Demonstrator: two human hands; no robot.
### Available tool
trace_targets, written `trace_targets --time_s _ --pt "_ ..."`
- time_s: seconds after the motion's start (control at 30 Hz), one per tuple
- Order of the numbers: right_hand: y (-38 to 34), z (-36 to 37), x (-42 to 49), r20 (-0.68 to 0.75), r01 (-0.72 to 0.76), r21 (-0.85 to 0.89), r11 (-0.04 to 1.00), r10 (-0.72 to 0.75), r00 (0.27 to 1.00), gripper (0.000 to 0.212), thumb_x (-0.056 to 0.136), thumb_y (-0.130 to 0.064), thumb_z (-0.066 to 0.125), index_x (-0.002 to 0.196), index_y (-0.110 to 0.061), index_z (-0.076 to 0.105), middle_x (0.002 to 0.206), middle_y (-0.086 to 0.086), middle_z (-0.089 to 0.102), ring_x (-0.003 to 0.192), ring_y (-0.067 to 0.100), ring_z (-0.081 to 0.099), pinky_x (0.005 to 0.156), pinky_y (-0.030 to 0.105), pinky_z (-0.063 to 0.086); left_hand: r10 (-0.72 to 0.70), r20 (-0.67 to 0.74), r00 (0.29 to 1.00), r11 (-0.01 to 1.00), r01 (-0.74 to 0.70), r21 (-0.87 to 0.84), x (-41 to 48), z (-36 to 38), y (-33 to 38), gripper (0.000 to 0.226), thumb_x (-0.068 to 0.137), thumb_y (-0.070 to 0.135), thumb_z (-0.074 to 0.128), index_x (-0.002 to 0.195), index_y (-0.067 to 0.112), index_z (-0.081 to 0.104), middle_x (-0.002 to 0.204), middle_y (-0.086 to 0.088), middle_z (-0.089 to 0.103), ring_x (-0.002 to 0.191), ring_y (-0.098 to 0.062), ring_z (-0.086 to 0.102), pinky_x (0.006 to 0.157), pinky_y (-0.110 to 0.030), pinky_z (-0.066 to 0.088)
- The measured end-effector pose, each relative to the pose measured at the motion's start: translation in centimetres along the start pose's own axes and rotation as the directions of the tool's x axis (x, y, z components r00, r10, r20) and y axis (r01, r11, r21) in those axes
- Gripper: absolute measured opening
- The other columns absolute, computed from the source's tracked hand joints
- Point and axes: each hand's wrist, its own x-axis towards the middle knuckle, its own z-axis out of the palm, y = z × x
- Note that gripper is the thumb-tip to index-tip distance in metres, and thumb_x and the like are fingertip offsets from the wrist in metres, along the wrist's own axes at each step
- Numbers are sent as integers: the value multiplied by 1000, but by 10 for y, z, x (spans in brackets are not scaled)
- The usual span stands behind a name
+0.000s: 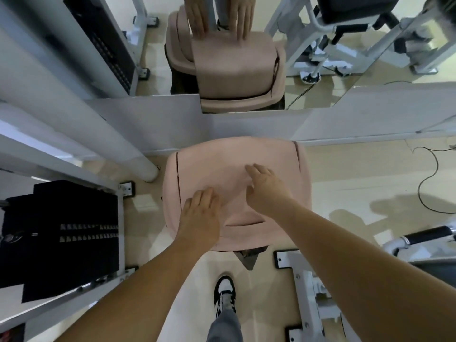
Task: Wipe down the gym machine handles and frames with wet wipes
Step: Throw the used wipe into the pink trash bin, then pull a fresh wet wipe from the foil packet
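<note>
Head view looks straight down on two bare hands laid on a pink bin lid [237,154]. Left hand [201,213] rests palm-down near the lid's front left part, fingers straight and close together, holding nothing. Right hand [265,186] lies further back at the lid's middle, fingers loosely spread and flat on the plastic — nothing in it either. No wet wipe shows in either hand; what lies under the palms is hidden.

One dark bag corner [249,259] pokes out below the lid's front edge; the bin's body is hidden beneath the lid. One black-and-white shoe [225,296] and a grey trouser leg stand on the pale floor [345,178] just behind the bin.

White machine frame [81,134] runs along the left, with one black weight stack [66,233] beside it, cut off by the edge. A black-gripped handle [427,236] shows at the right, partly cut off. One black cable [424,178] loops on the floor. A mirror [320,77] beyond repeats the bin and both hands.
</note>
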Motion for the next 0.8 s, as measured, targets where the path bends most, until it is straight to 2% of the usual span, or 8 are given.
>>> trace_targets --time_s 0.17,0.27,0.37,0.47,0.53,0.6,0.7,0.8 --pt "11 -18 -74 27 -159 205 966 157 987 46 104 -28 49 149 -26 48 149 0 52 130 26 53 107 41 48 135 140 981 978 -109 -175 -9 -48 51 46 95 18 51 141 23 54 137 -1 53 121 -25 52 100 -39 48" --pt "31 -37 -127 45 -242 319 916 240 970 21 104 -25 47 110 -21 66 112 3 67 105 29 63 94 37 52 257 205 944 938 -193 -288 -20 -87 91 42 99 14 45 136 26 61 129 -2 63 112 -28 61 88 -39 52" --pt "54 -58 -196 -44 -257 460 850 311 949 27 103 -26 44 85 -19 63 91 5 67 85 26 63 70 29 47 335 149 930 919 -288 -269 -46 -118 139 31 104 18 41 125 19 64 127 -6 66 106 -27 61 86 -37 51" --pt "75 -71 -284 -183 -197 608 770 376 908 23 102 -25 50 100 -21 73 99 0 73 91 20 67 78 29 50 412 101 906 878 -364 -311 -95 -139 195 30 105 26 45 129 22 62 128 -1 66 108 -23 62 82 -30 46" --pt "88 -71 -353 -240 -130 716 686 417 876 24 102 -23 53 111 -20 74 102 -3 75 95 16 69 89 35 56 510 133 850 841 -460 -286 -139 -150 235 31 102 24 51 131 24 61 126 3 66 97 -16 60 70 -24 41" --pt "99 -64 -433 -299 -65 785 616 468 831 22 102 -26 54 112 -24 74 101 -7 76 96 15 71 93 41 58 576 118 809 795 -521 -310 -192 -157 277 28 101 25 53 128 27 63 110 7 67 81 -8 57 63 -20 38" --pt "122 -39 -565 -304 -57 854 517 586 751 21 101 -34 56 97 -27 76 89 -6 77 83 21 73 77 43 64 687 86 722 680 -595 -428 -287 -156 347 18 102 34 54 115 39 66 83 17 64 77 -5 63 64 -21 45" --pt "159 6 -698 -273 -33 932 362 758 593 24 100 -27 59 86 -15 75 79 1 76 74 18 73 64 31 59 822 138 552 542 -686 -484 -383 -130 427 16 103 35 54 107 33 69 82 13 68 77 -6 63 66 -27 53"
